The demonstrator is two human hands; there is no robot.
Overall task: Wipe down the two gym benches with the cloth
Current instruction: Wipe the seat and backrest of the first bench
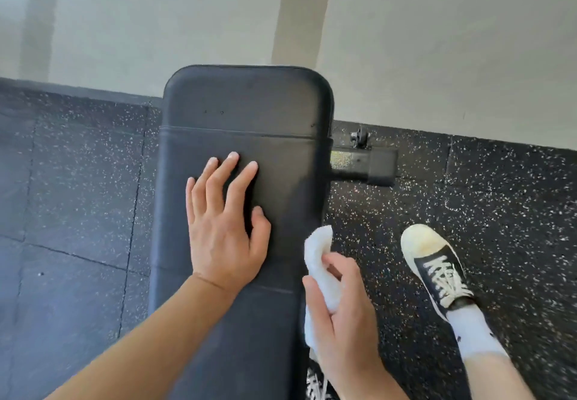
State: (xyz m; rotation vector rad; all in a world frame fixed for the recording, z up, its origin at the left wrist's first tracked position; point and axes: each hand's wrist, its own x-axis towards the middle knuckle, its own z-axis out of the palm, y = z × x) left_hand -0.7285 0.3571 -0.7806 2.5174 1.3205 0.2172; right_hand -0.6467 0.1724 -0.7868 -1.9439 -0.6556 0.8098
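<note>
The left hand point(223, 237) is lying flat, fingers point(240, 181) spread, on the black bench point(249, 112); the right hand point(340, 315) is gripping the white cloth point(320, 246) at its right edge.

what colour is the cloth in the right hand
White; the cloth shows plainly in the head view, held by the right hand.

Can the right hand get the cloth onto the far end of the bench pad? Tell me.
Probably yes: the right hand holds the cloth beside the bench pad, whose far end lies bare beyond the left hand.
</note>
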